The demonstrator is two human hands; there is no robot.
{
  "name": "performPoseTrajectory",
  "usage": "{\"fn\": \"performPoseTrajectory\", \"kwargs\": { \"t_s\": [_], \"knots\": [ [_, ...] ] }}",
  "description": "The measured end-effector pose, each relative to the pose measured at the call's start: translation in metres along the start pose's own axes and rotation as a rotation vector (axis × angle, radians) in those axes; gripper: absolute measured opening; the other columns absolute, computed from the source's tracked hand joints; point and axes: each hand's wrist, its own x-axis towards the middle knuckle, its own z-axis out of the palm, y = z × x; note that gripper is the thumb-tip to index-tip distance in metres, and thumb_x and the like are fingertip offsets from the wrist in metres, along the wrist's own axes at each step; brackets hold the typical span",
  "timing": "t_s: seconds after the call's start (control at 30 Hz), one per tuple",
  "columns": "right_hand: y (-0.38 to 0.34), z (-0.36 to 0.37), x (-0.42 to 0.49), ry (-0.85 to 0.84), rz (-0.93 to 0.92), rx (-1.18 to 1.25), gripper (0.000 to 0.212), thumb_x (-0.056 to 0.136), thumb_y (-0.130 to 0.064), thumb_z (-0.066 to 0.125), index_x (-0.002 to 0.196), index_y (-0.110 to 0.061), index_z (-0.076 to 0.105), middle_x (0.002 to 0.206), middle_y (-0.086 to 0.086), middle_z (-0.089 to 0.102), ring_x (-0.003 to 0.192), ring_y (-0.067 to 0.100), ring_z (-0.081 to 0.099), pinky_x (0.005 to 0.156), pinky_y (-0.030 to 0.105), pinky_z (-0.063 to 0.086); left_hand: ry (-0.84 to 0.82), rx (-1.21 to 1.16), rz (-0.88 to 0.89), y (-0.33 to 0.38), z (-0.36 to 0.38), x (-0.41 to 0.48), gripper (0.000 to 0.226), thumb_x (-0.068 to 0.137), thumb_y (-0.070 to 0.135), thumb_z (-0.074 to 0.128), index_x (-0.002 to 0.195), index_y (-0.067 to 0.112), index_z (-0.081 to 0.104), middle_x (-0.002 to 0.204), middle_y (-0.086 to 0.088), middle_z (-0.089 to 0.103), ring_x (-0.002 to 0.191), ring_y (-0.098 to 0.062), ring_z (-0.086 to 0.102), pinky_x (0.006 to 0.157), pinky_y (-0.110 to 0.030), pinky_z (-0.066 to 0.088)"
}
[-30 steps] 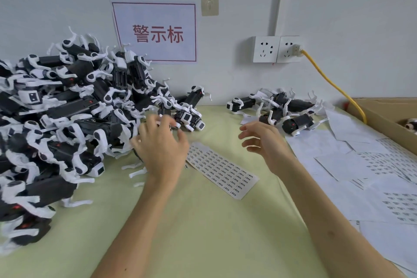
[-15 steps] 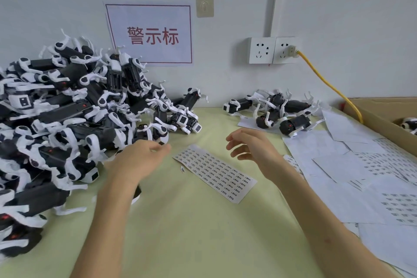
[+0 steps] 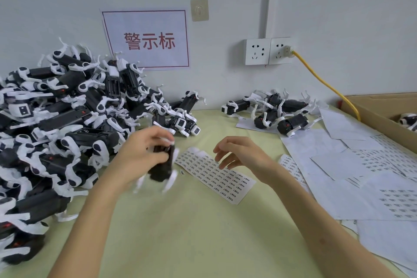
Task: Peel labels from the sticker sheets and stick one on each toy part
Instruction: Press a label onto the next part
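Black-and-white heap of toy parts (image 3: 56,133) at my left looks mostly unlabelled; the small group (image 3: 275,113) by the wall (image 3: 338,18) seems done. Above the sticker sheet (image 3: 216,175) my right hand (image 3: 243,153) hangs loose and empty; my left hand (image 3: 140,153) grips one toy part (image 3: 161,170).

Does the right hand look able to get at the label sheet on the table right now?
Probably yes: the right hand hovers open just over the label sheet, with nothing lying between them.

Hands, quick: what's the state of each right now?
Left hand: closed on a black-and-white toy part.
Right hand: open, holding nothing, over the sticker sheet.
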Motion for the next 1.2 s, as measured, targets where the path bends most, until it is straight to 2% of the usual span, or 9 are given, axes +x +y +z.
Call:
{"fn": "performPoseTrajectory", "kwargs": {
  "t_s": [0.1, 0.23, 0.47, 0.6, 0.8, 0.9, 0.97, 1.07, 1.2],
  "knots": [
    [0.000, 0.004, 0.000, -0.099, -0.015, 0.045, 0.032, 0.107, -0.032, 0.044, 0.113, -0.010, 0.068, 0.107, 0.008, 0.076, 0.095, 0.025, 0.074, 0.088, 0.038, 0.051, 0.034, -0.431, 0.141, 0.013, 0.023, 0.011, 0.045, 0.083, -0.026, 0.058, 0.097, 0.015, 0.067, 0.117, 0.001, 0.073, 0.116, -0.014, 0.068, 0.089, -0.032, 0.057],
    [-0.001, 0.012, 0.001, -0.146, -0.057, 0.186, 0.046, 0.103, -0.049, 0.047, 0.132, -0.016, 0.057, 0.122, 0.004, 0.073, 0.113, 0.020, 0.069, 0.100, 0.038, 0.049, 0.094, -0.572, 0.203, 0.020, 0.063, 0.032, 0.037, 0.086, -0.025, 0.055, 0.094, 0.010, 0.063, 0.104, 0.005, 0.074, 0.113, -0.017, 0.067, 0.085, -0.031, 0.059],
    [-0.001, 0.009, 0.004, 0.078, -0.079, 0.285, 0.023, 0.101, -0.019, 0.056, 0.119, -0.009, 0.066, 0.093, 0.005, 0.072, 0.091, 0.015, 0.068, 0.083, 0.031, 0.050, -0.036, -1.247, -0.028, 0.000, 0.076, 0.043, 0.017, 0.088, 0.018, 0.052, 0.073, 0.013, 0.058, 0.059, -0.003, 0.045, 0.057, -0.018, 0.043, 0.071, -0.033, 0.050],
    [-0.001, 0.009, 0.005, 0.181, -0.107, 0.343, 0.020, 0.103, -0.021, 0.052, 0.106, -0.010, 0.068, 0.085, 0.006, 0.067, 0.087, 0.019, 0.061, 0.078, 0.034, 0.048, -0.029, -0.845, -0.152, -0.015, 0.080, 0.045, 0.041, 0.099, 0.041, 0.053, 0.069, 0.014, 0.056, 0.072, -0.006, 0.060, 0.067, -0.022, 0.054, 0.082, -0.040, 0.049],
    [-0.001, 0.007, 0.001, 0.007, -0.198, 0.259, 0.037, 0.090, -0.033, 0.060, 0.117, -0.010, 0.069, 0.086, 0.004, 0.068, 0.083, 0.015, 0.062, 0.075, 0.030, 0.049, -0.328, -0.671, -0.117, -0.015, 0.085, 0.040, 0.064, 0.099, 0.062, 0.043, 0.141, 0.016, 0.060, 0.135, -0.013, 0.066, 0.112, -0.023, 0.064, 0.091, -0.040, 0.048],
    [0.000, 0.016, -0.001, -0.026, -0.268, 0.101, 0.025, 0.097, -0.029, 0.062, 0.120, -0.022, 0.070, 0.106, 0.002, 0.072, 0.096, 0.011, 0.064, 0.082, 0.025, 0.052, -0.300, -0.719, -0.161, -0.012, 0.088, 0.034, 0.060, 0.092, 0.055, 0.056, 0.139, 0.018, 0.061, 0.131, -0.010, 0.070, 0.114, -0.022, 0.068, 0.100, -0.041, 0.048],
    [0.004, 0.024, 0.003, 0.203, -0.331, -0.136, 0.022, 0.095, -0.027, 0.069, 0.117, -0.032, 0.069, 0.115, -0.006, 0.067, 0.112, 0.007, 0.059, 0.088, 0.022, 0.049, -0.140, -0.726, -0.153, -0.007, 0.089, 0.033, 0.058, 0.084, 0.053, 0.063, 0.131, 0.020, 0.067, 0.124, -0.010, 0.073, 0.116, -0.025, 0.069, 0.102, -0.040, 0.050],
    [0.008, 0.026, 0.008, 0.463, -0.359, -0.351, 0.032, 0.091, -0.030, 0.073, 0.122, -0.030, 0.063, 0.118, -0.009, 0.059, 0.119, 0.009, 0.051, 0.096, 0.027, 0.042, 0.135, -0.807, -0.184, -0.009, 0.083, 0.038, 0.046, 0.079, 0.050, 0.070, 0.111, 0.018, 0.072, 0.112, -0.009, 0.077, 0.097, -0.020, 0.072, 0.081, -0.036, 0.052],
    [0.023, 0.022, 0.010, 0.302, -0.116, -0.760, 0.053, 0.088, -0.054, 0.069, 0.133, -0.029, 0.057, 0.136, -0.004, 0.051, 0.131, 0.018, 0.040, 0.104, 0.034, 0.034, 0.193, -1.081, -0.337, -0.023, 0.063, 0.045, 0.022, 0.098, 0.042, 0.062, 0.091, 0.022, 0.067, 0.088, 0.003, 0.074, 0.067, -0.009, 0.070, 0.050, -0.017, 0.046]
  ]
}}
